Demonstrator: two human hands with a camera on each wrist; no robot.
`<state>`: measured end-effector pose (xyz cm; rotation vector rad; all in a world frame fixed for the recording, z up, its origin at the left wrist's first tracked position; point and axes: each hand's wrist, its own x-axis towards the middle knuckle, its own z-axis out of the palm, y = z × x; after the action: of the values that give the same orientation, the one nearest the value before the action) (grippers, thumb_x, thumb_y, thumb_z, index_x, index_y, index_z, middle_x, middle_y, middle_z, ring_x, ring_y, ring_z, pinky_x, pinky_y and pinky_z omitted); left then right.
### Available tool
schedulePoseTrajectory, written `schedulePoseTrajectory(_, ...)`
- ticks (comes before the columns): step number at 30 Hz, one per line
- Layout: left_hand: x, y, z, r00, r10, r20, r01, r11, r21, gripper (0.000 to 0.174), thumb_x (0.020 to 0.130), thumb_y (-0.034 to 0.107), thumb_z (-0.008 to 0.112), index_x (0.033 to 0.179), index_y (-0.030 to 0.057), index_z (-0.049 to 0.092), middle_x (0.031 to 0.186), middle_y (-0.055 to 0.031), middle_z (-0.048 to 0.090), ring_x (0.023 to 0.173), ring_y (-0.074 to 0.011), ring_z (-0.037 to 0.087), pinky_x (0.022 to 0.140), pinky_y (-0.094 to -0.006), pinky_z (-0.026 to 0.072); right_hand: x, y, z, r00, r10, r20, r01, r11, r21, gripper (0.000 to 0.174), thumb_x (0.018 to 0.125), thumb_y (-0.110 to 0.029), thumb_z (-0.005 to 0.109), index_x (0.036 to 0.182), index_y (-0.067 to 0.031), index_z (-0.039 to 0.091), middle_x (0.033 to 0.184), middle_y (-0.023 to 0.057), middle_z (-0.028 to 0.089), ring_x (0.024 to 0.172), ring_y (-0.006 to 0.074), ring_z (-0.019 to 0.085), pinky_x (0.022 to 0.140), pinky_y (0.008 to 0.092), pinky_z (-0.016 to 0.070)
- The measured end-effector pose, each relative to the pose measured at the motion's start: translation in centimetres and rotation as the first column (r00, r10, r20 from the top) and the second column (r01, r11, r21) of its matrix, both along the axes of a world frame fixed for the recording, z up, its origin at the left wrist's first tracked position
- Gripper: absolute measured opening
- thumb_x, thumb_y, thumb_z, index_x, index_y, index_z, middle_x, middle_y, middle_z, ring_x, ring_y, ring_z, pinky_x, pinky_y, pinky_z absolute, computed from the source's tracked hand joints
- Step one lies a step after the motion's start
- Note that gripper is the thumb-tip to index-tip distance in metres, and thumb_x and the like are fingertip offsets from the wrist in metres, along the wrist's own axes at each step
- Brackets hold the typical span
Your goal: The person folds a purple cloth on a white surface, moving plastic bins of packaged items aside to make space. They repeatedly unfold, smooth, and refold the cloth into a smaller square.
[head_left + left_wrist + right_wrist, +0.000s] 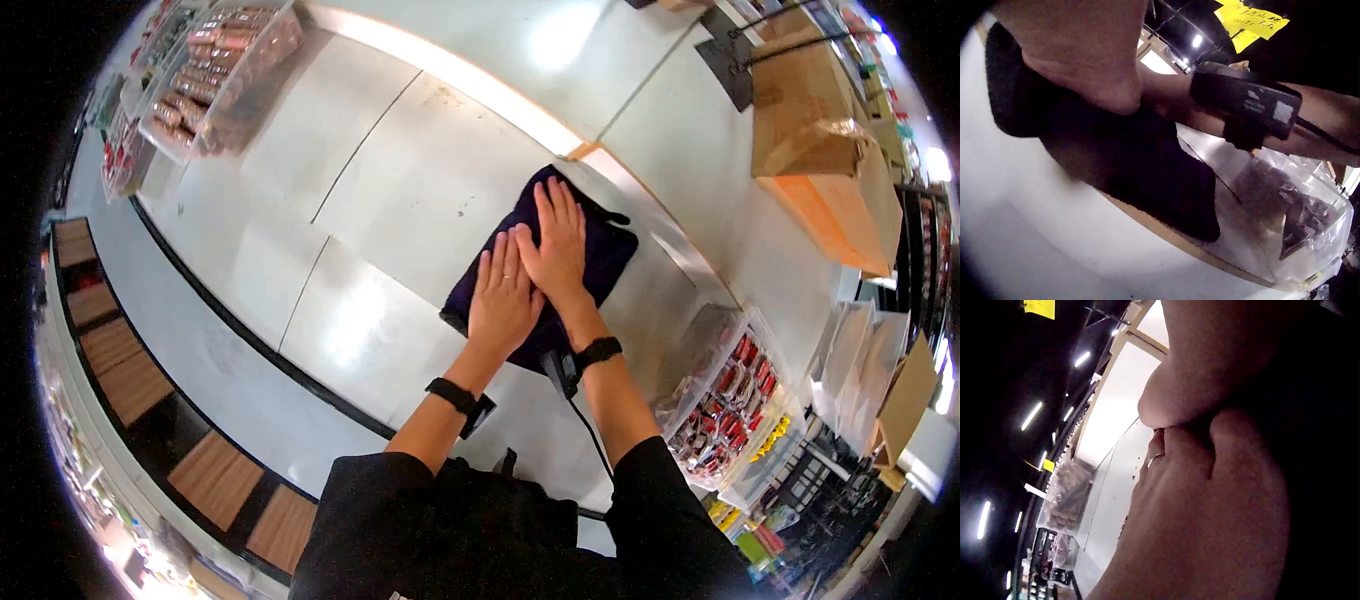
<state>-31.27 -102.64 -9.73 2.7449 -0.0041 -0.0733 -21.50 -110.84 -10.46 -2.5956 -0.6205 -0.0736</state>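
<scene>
A dark folded cloth (612, 255) was found lying flat on the white tabletop (380, 190), just beside the raised ledge (435, 58). A narrow strap-like tab (618, 217) was noted at the cloth's side facing the ledge. The left hand (502, 310) was laid palm down on the cloth, farther from the ledge, its fingers straight and close together. The right hand (560, 250) was rested on the cloth nearer the ledge, its fingers likewise extended, its thumb angled towards the left fingers. No fold was pinched by either hand; both grips were assessed as flat and unclosed. How firmly the cloth was pressed could not be told. A clear tub of red-marked packets (705, 380) was observed beside the ledge, near the right forearm.

The cloth was judged light, soft and pliable, not fragile, and liable to crease or slide on the smooth top if pushed unevenly. Hold would best be taken at opposite folded edges, with the layers pinched together; the tab was judged too slight for even support.
</scene>
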Motion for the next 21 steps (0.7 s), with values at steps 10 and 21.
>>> schedulePoseTrajectory(10,3.4,0.6,-1.1,0.995,0.087,0.055,-0.082,0.993,-0.079,0.062,0.096,0.037,0.041,0.144,-0.0017,0.031,0.152,-0.0214,0.024,0.144,-0.0328,0.017,0.117,-0.0445,0.0139,4.2,2.0,-0.6,0.990,0.133,-0.055,-0.135,0.990,-0.036,0.066,0.089,-0.029,0.050,0.142,0.0055,0.031,0.148,0.0229,0.030,0.137,0.0382,0.027,0.113,0.0495,0.0195)
schedulePoseTrajectory(21,4.5,4.0,-0.7,0.977,0.194,0.086,-0.181,0.974,-0.138,0.063,0.093,0.036,0.049,0.141,-0.0021,0.035,0.150,-0.0211,0.028,0.143,-0.0327,0.020,0.116,-0.0451,0.0177,6.2,6.8,0.0,0.985,0.150,-0.080,-0.155,0.986,-0.058,0.073,0.086,-0.031,0.053,0.144,0.0037,0.026,0.152,0.0206,0.025,0.141,0.0346,0.021,0.114,0.0487,0.0168)
